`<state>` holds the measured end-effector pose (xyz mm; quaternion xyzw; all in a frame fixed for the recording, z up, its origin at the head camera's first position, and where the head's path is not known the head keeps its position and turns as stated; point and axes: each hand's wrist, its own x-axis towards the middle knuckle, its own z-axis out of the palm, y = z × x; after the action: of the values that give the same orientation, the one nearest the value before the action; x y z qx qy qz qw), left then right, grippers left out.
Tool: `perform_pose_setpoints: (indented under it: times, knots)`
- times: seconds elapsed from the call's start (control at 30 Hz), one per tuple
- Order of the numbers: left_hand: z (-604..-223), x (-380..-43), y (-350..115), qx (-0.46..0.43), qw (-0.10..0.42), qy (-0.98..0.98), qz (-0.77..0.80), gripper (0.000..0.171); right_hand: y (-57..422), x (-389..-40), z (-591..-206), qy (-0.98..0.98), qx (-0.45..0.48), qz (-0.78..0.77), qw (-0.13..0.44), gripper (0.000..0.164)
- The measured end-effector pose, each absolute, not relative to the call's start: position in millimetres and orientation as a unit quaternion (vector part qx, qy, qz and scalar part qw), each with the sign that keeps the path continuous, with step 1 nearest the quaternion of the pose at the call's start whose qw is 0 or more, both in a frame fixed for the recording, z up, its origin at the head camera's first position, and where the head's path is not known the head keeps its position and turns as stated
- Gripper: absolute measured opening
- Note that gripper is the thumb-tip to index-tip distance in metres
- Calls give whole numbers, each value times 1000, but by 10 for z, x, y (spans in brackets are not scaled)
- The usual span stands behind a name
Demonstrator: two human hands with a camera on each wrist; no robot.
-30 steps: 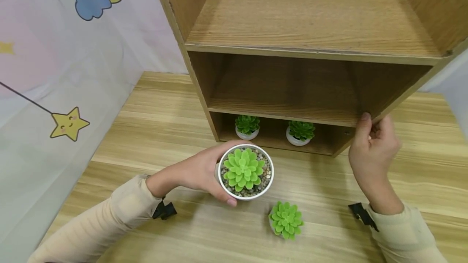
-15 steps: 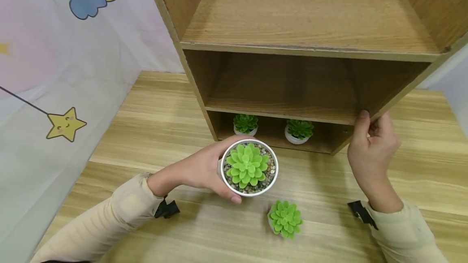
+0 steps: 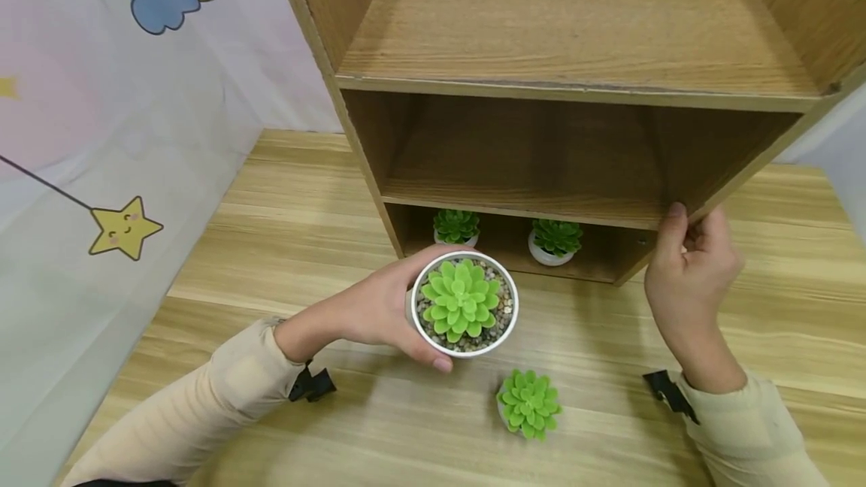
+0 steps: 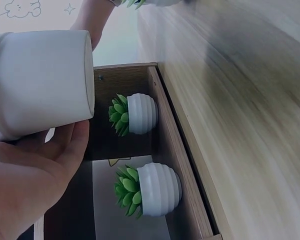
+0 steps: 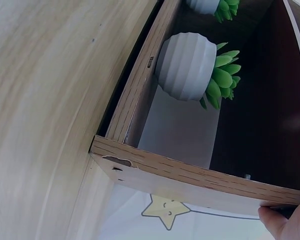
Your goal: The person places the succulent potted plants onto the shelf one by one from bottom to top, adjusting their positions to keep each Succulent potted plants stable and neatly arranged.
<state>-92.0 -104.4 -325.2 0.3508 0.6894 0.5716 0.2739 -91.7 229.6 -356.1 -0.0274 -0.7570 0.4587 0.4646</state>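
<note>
My left hand (image 3: 382, 307) grips a potted succulent (image 3: 463, 303) from its left side, thumb and fingers round the white pot. The left wrist view shows that smooth pot (image 4: 42, 82) held up off the table. At the wooden shelf unit's right side edge, my right hand (image 3: 693, 276) holds the board, its thumb near the lower shelf's front edge. Two smaller succulents in ribbed white pots, a left one (image 3: 456, 228) and a right one (image 3: 555, 240), stand in the bottom compartment. Another small succulent (image 3: 529, 403) stands on the table in front.
The wooden shelf unit (image 3: 568, 89) stands on the wood-grain table (image 3: 271, 209), its side boards rising on both sides. A pale cloth (image 3: 189, 96) with a star, moon and cloud hangs along the left and back.
My left hand has shifted slightly right and toward the shelf with the potted succulent. The right hand stays at the shelf unit's side.
</note>
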Motion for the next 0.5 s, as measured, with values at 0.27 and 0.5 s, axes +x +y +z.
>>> perform_pose_setpoints:
  times: [0.27,0.5]
  knots:
    - [-3214,-909,-1060,347,250,703,568,109,2299,-923,-3565,-759,-24,456,464,23]
    - [-3173,-932,-1034,358,237,692,581,105,2306,-907,-3562,-761,-31,450,466,23]
